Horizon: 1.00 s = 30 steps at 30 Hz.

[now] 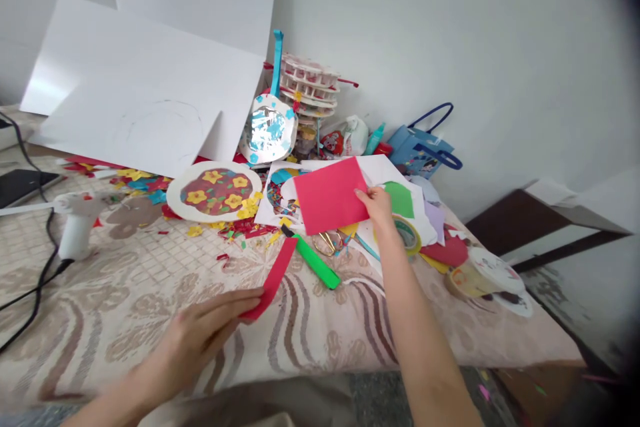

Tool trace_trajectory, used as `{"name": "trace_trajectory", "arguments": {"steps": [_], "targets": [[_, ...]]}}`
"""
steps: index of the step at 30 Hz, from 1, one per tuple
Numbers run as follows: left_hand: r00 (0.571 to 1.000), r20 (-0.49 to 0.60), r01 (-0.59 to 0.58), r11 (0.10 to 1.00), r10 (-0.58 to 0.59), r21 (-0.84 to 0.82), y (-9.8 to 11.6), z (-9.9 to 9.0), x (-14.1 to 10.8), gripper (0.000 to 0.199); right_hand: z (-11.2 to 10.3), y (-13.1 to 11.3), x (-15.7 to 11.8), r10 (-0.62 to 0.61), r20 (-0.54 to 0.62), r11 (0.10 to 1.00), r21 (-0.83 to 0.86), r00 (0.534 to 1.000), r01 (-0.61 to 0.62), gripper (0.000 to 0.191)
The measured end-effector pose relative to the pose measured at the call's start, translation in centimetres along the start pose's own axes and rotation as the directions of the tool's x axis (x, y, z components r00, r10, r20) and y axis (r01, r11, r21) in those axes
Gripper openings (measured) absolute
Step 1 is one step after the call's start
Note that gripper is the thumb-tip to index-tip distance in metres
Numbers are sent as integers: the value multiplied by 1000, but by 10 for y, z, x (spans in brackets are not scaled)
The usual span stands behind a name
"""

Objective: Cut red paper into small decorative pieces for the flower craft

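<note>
My left hand (pixel 207 327) pinches the lower end of a narrow red paper strip (pixel 279 273), which slants up and to the right above the patterned cloth. Farther out, my right hand (pixel 376 205) grips the right edge of a larger red paper sheet (pixel 331 196) between thumb and fingers. Between the two papers lies a green marker (pixel 317 263) with a dark end. Gold-handled scissors (pixel 327 243) are partly covered by the sheet. A roll of tape (pixel 407 235) sits beside my right wrist.
A white glue gun (pixel 77 227) with a black cord is at left. White boards (pixel 135 93) lean on the wall. A flower-decorated oval piece (pixel 217 192), paper scraps, a tiered white model (pixel 310 87), a blue bag (pixel 423 150) and a plastic tub (pixel 470 277) crowd the table.
</note>
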<state>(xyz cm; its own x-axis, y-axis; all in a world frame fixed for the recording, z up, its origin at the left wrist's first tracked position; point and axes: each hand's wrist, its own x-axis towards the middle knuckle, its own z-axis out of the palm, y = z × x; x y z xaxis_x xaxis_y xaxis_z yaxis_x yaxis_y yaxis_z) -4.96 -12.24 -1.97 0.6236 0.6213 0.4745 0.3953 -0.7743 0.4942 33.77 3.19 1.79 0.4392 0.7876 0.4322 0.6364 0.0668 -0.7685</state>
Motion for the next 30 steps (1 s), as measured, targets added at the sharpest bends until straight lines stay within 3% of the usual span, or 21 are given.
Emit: {"name": "trace_trajectory", "arguments": {"steps": [2,4,7,8,9,10,11,12,14,16,17,19,21,23,27,28,30], "targets": [[989,-63,122,986,-130,-118,-3,-5,12,33,-14,9,8,22,-108,997,-68,994,-30,23],[952,-131,240,942,-275,-233,-4,-11,28,28,-22,9,9,7,-218,992,-123,976,-35,26],[886,-261,285,895,-383,-344,-7,-22,61,25,-21,-5,-1,-160,-323,963,-257,933,76,33],[874,-297,273,893,-386,-359,-8,-26,74,25,-18,-13,-8,-226,-279,945,-296,933,140,27],[868,-345,225,901,-358,-370,-10,-29,88,25,-14,-21,-15,-252,-148,935,-290,956,202,22],[867,-391,154,912,-310,-381,-13,-31,101,23,-9,-29,-23,-251,45,933,-256,967,254,21],[864,-432,81,918,-258,-387,-16,-33,113,20,-4,-38,-33,-238,225,932,-220,945,287,25],[861,-457,23,916,-222,-401,-20,-34,125,18,1,-46,-43,-233,379,924,-200,896,325,30],[860,-466,-28,892,-208,-450,-28,-35,142,17,10,-60,-66,-224,619,884,-196,753,424,32],[853,-477,-43,882,-213,-470,-37,-34,149,16,18,-71,-88,-175,753,825,-240,635,512,36],[851,-478,-42,879,-218,-476,-41,-33,149,15,21,-75,-98,-157,786,787,-266,598,556,41],[852,-467,-23,874,-236,-485,-48,-32,144,15,25,-81,-112,-131,809,712,-325,573,622,44],[852,-454,2,870,-259,-493,-53,-32,136,16,26,-84,-117,-120,804,680,-360,582,638,40],[851,-448,16,867,-274,-498,-55,-32,131,18,22,-85,-110,-116,777,696,-381,619,608,38],[869,-419,10,857,-262,-515,-54,-31,127,17,10,-72,-82,-72,531,675,-597,845,433,37],[876,-411,7,859,-251,-512,-54,-29,126,16,8,-66,-75,-46,463,647,-662,885,380,37],[889,-398,0,869,-227,-495,-53,-26,126,16,7,-54,-66,0,387,604,-735,922,308,37]]}}
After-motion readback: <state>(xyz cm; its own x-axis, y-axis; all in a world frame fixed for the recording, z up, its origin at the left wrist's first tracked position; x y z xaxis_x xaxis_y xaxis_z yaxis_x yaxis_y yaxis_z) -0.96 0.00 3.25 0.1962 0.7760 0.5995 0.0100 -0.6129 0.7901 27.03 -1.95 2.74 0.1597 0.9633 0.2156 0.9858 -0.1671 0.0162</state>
